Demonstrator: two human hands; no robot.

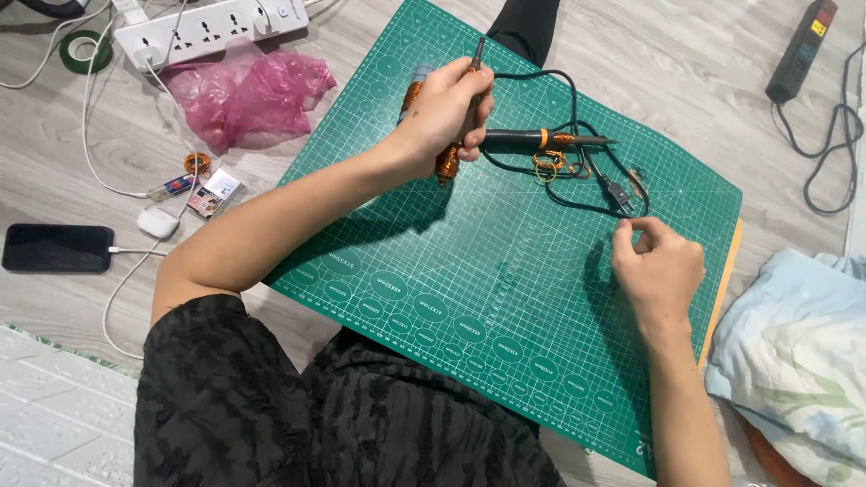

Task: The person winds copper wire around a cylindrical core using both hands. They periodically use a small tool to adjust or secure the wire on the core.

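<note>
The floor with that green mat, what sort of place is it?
Probably a home floor used as a hobby electronics spot: a green cutting mat on wood-look flooring, a soldering iron, and a white power strip nearby.

Left hand (pixel 446 113) covers most of the copper-wound tool (pixel 417 90); only its ends show, grip unclear. Right hand (pixel 657 271) pinches something too small to tell, fingertips (pixel 631 236) closed over it. Small copper bits (pixel 548 165) just above the right hand: shape unclear. Far right of it, cloth (pixel 794 352) cut off by the frame edge. Upper left of the left hand, power strip (pixel 212 32) and tape roll (pixel 86 50) partly cut off at top.
</note>
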